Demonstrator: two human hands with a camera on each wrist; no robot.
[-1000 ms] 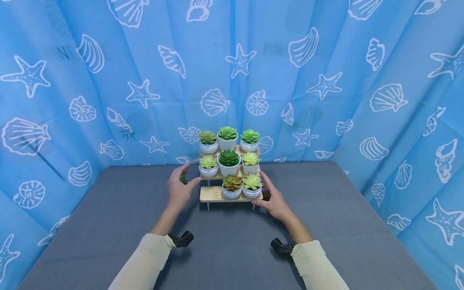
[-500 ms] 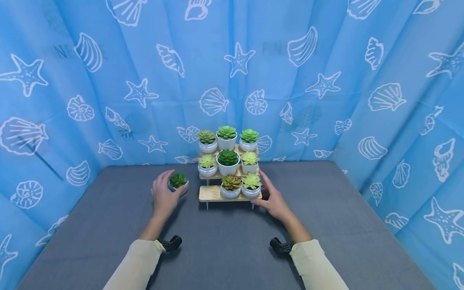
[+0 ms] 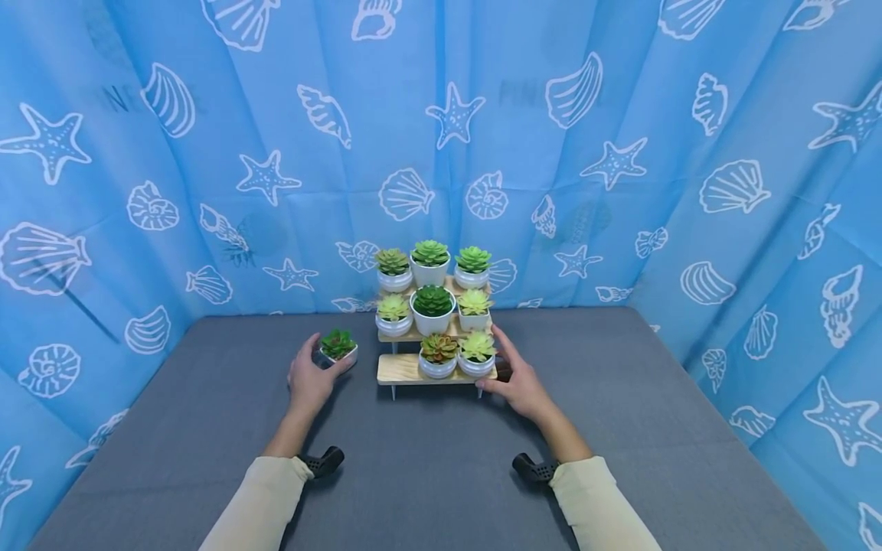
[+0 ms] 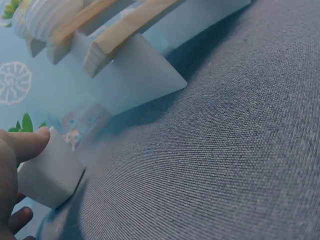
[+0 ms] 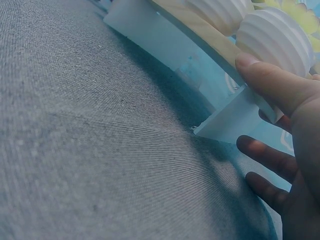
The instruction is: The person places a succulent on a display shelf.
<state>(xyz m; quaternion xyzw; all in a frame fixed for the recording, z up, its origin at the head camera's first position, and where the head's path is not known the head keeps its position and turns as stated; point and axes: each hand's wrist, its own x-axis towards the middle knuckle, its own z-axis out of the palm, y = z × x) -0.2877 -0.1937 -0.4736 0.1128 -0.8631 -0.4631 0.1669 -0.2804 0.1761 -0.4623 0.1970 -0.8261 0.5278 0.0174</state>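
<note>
At the left, a small potted succulent [image 3: 338, 346] with dark green leaves sits in a white angular pot [image 4: 50, 172] at the table surface. My left hand [image 3: 310, 379] pinches that pot, thumb at its near side and fingers round the far side. In the middle stands a three-step wooden plant stand [image 3: 400, 369] on pale legs. My right hand [image 3: 522, 386] grips the right end of its lowest step, the thumb [image 5: 270, 82] on the board's front edge. Two potted succulents, reddish [image 3: 439, 348] and yellow-green [image 3: 478, 346], occupy the right part of that step; its left part is bare wood.
Several potted succulents fill the upper two steps, among them a dark green one [image 3: 433, 301] in the centre. A grey cloth [image 3: 441, 474] covers the table. Behind it hangs a blue curtain [image 3: 331, 222] with white shell prints.
My left hand has moved left, from the stand's left side to the small potted succulent, and now holds it. The right hand stays at the stand's right end.
</note>
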